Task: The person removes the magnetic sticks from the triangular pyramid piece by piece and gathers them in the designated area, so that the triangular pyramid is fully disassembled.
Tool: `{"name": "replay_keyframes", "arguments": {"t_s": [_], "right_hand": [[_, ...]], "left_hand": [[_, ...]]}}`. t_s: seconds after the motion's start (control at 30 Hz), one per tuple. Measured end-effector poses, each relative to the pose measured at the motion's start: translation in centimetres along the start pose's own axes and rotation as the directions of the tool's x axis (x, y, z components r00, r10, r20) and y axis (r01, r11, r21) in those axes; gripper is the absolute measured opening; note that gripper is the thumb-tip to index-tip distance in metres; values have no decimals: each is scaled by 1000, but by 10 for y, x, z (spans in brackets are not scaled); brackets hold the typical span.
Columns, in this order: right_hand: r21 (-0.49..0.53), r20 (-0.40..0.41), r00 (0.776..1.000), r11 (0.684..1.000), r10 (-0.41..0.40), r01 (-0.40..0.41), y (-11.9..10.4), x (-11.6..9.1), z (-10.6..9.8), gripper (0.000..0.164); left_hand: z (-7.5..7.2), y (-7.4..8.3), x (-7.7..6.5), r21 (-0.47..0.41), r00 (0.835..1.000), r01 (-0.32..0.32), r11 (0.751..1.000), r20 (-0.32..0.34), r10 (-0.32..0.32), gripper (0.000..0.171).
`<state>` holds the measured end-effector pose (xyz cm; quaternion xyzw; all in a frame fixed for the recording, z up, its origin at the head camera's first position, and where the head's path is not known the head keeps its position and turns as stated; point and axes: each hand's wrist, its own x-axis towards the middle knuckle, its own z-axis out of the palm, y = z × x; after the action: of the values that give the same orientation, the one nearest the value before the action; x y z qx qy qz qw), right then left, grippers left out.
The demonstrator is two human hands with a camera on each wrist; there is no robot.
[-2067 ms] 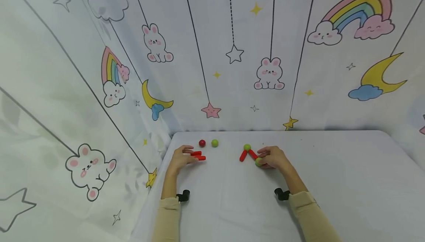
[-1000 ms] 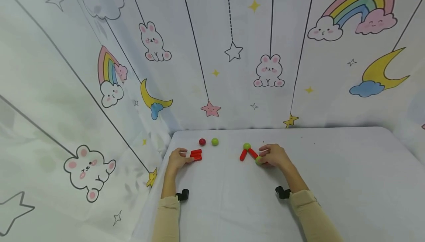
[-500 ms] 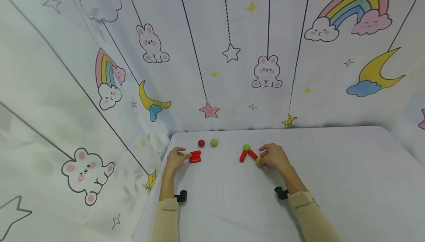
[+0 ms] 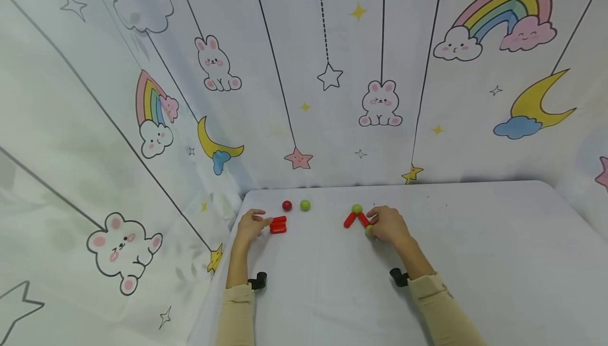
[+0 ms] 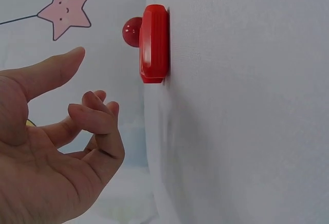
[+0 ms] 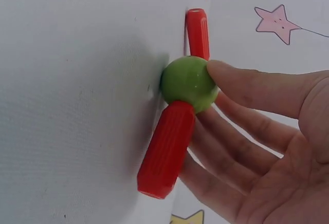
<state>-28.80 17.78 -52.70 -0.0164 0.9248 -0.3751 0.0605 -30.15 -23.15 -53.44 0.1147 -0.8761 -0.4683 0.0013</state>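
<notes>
My right hand (image 4: 388, 223) pinches a green ball (image 6: 189, 82) between thumb and fingers. Joined to that ball is a faceted red rod (image 6: 167, 149), pointing toward the camera in the right wrist view. In the head view, another red rod (image 4: 363, 219) links the held ball to a farther green ball (image 4: 357, 208). From that far ball a left red rod (image 4: 349, 220) slants toward me. My left hand (image 4: 250, 224) hovers beside a cluster of red rods (image 4: 278, 224), thumb extended and fingers loosely bent. The left wrist view shows this hand (image 5: 67, 147) apart from the rods, holding nothing.
A loose red ball (image 4: 287, 205) and a loose green ball (image 4: 305, 205) lie behind the rod cluster. A white cloth covers the table (image 4: 323, 282). A patterned curtain (image 4: 266, 71) hangs behind the table and at its left.
My left hand has drawn back left from the red rods, which now lie side by side. The joined piece's far ball and left rod have swung slightly right, with my right hand still gripping it.
</notes>
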Motion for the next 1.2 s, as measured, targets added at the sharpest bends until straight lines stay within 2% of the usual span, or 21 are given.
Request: {"name": "replay_keyframes", "arguments": {"t_s": [0.1,0.3,0.5,0.63,0.7,0.8,0.9,1.07,1.2], "right_hand": [[-17,-6,1000,1000,-6,6,0,0,1,41],[26,12,1000,1000,5,-6,-6,-4,0,41],[28,-5,1000,1000,7,-6,-9,-6,-1,37],[44,-11,1000,999,20,-20,-9,-5,-1,36],[49,-11,1000,999,24,-23,-8,-5,-1,36],[61,-16,1000,998,25,-24,-7,-4,-2,36],[79,-18,999,996,30,-28,-6,-4,-3,36],[106,-10,999,994,33,-32,-6,-5,-4,35],[94,0,1000,995,29,-29,-5,-6,-4,35]], "left_hand": [[0,1,-1,-9,1000,-18,1000,7,18,48],[3,5,-2,-16,999,-51,999,12,51,47],[6,14,-7,-37,997,-78,996,24,79,47],[14,24,-10,-37,992,-112,993,48,114,46],[22,32,-13,-37,984,-158,987,71,161,44],[37,50,-21,-61,958,-238,969,146,245,43],[55,67,-31,-76,918,-295,952,253,305,42],[81,87,-44,-76,856,-319,945,404,322,38],[96,92,-50,-91,820,-304,948,481,309,37]]}}
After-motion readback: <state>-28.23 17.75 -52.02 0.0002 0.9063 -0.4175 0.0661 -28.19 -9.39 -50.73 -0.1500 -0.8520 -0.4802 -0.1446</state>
